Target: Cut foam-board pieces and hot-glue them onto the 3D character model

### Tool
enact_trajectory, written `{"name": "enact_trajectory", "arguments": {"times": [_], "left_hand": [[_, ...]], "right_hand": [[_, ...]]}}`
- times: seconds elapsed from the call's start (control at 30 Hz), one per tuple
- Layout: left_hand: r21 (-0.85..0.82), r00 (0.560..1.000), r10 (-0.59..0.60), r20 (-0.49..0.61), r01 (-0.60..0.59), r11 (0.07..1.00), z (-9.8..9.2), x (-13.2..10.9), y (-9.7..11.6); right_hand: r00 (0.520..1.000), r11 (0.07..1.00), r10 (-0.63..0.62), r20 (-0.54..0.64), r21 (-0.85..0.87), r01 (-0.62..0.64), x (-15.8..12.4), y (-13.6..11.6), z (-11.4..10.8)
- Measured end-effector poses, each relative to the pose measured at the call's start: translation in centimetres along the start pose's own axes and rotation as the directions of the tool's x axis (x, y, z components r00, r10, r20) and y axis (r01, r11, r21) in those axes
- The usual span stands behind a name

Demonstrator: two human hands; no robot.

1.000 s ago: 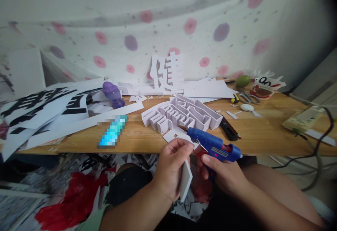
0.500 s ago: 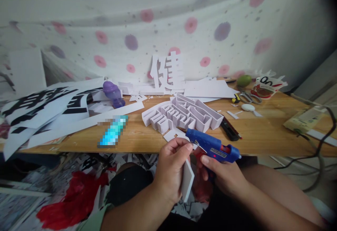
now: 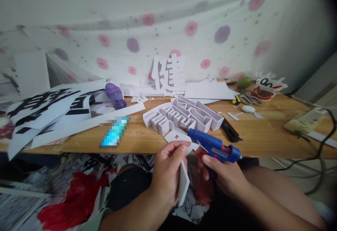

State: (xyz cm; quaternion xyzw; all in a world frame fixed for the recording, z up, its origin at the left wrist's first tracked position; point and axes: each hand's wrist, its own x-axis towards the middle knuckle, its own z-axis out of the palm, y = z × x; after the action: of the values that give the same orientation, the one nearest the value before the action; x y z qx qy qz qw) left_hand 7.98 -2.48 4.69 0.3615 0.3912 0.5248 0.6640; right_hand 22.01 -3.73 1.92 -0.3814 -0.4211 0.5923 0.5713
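Note:
My left hand [image 3: 170, 171] is closed around a flat white foam board strip [image 3: 184, 183], which hangs down below the fingers in front of the table edge. In my right hand [image 3: 222, 169] is a blue hot glue gun [image 3: 210, 142], its small red light lit and its nozzle pointing left over the table edge. The gun's front end is close to my left fingertips. Just beyond the nozzle lies a white built-up character [image 3: 184, 113] with raised walls. A flat white cut-out piece [image 3: 175, 135] lies in front of it, partly hidden by my left hand and the gun.
A white cut-out character [image 3: 168, 72] leans at the back by the curtain. Paper sheets [image 3: 76, 106] and a purple bottle [image 3: 116, 96] are left. Right are a black cutter [image 3: 230, 130], scissors [image 3: 251, 99], a tape measure [image 3: 236, 100], a green fruit [image 3: 244, 82] and a cable [image 3: 322, 147].
My left hand and the foam strip have shifted slightly left, away from the glue gun, which stays in my right hand. The view has tilted a little.

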Motion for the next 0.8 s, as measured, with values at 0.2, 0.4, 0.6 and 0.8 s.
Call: {"name": "enact_trajectory", "arguments": {"times": [0.2, 0.4, 0.6, 0.8], "left_hand": [[0.044, 0.999, -0.008, -0.036, 0.009, 0.999, -0.1, -0.2, 0.4], [0.074, 1.000, -0.027, 0.003, 0.027, 0.997, -0.7, -0.3, 0.3], [0.069, 1.000, -0.005, 0.030, 0.003, 0.998, -2.0, -0.7, 0.3], [0.116, 0.999, 0.036, 0.000, -0.036, 0.993, -3.2, -1.1, 0.3]], "right_hand": [[0.999, 1.000, 0.008, -0.038, -0.022, -0.009, -0.1, -0.4, 0.5], [0.999, 0.994, 0.032, -0.025, -0.100, -0.034, -0.2, -0.4, 0.5], [0.996, 0.978, 0.075, -0.052, -0.190, -0.083, -0.7, 0.6, 1.0], [0.997, 0.974, 0.082, -0.014, -0.209, -0.083, -0.2, 1.0, 1.8]]}}
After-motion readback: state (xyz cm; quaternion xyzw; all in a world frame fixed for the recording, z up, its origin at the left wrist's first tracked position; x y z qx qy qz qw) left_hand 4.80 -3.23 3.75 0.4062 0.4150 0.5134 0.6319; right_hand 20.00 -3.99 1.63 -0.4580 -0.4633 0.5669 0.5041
